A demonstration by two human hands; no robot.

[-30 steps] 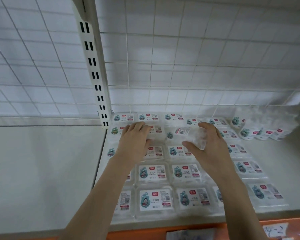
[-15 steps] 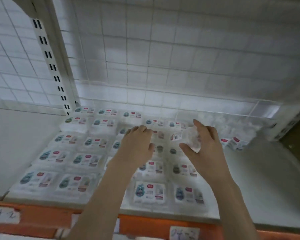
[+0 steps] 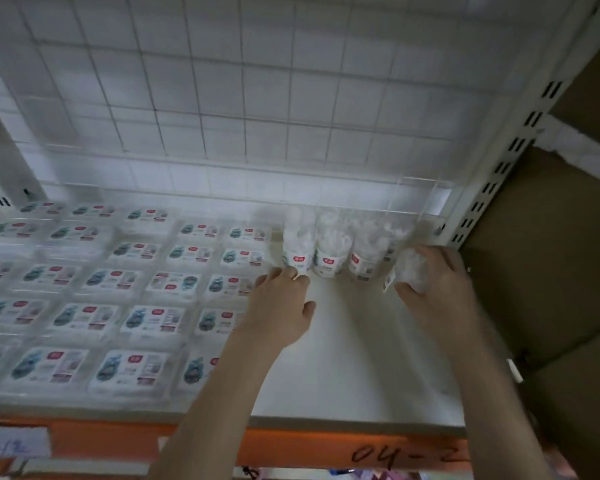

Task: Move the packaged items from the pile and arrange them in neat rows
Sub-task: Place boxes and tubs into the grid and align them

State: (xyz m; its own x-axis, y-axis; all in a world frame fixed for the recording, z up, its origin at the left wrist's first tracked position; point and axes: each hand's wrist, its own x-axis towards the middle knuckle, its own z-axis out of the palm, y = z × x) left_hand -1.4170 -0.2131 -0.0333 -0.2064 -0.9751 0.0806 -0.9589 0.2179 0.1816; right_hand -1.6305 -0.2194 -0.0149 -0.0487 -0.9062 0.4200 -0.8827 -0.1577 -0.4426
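Clear packets with red and teal labels lie flat in rows (image 3: 163, 285) across the left and middle of the white shelf (image 3: 354, 358). A pile of the same packets (image 3: 329, 247) leans against the wire back grid at the rear right. My left hand (image 3: 281, 306) reaches to the leftmost packet of the pile (image 3: 297, 244) and pinches its lower edge. My right hand (image 3: 437, 289) grips a crumpled clear packet (image 3: 411, 271) just right of the pile.
A white slotted upright (image 3: 506, 150) bounds the shelf on the right, with brown cardboard (image 3: 551, 271) beyond it. The orange shelf front (image 3: 326, 448) carries a handwritten label. A wire grid (image 3: 257, 98) closes the back.
The view has swung right. Both hands have moved from over the rows to the pile at the rear right, the right one still holding its packet; the left now pinches a packet of the pile.
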